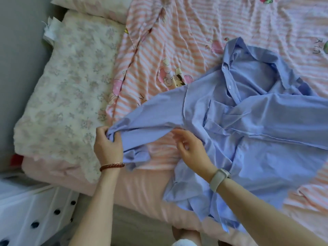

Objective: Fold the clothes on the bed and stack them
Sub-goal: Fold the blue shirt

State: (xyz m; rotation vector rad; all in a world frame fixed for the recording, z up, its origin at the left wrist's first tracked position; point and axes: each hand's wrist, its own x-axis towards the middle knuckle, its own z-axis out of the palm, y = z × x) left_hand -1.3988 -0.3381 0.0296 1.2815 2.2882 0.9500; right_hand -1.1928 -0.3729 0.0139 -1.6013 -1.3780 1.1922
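A light blue button-up shirt [252, 125] lies spread front-up on the bed, collar toward the far side. One sleeve [152, 119] stretches out to the left. My left hand [108, 144] grips that sleeve near its cuff, and the cuff hangs below my fingers. My right hand [191, 148] hovers with relaxed, slightly curled fingers beside the shirt's side seam, just under the sleeve's armpit, holding nothing. The other sleeve lies folded across the chest toward the right.
The bed has a pink and white striped cartoon sheet [177, 32]. A floral quilt [67, 89] lies along the left edge, a pillow [92, 6] at the far left. A white drawer unit with dark knobs [35, 215] stands on the floor.
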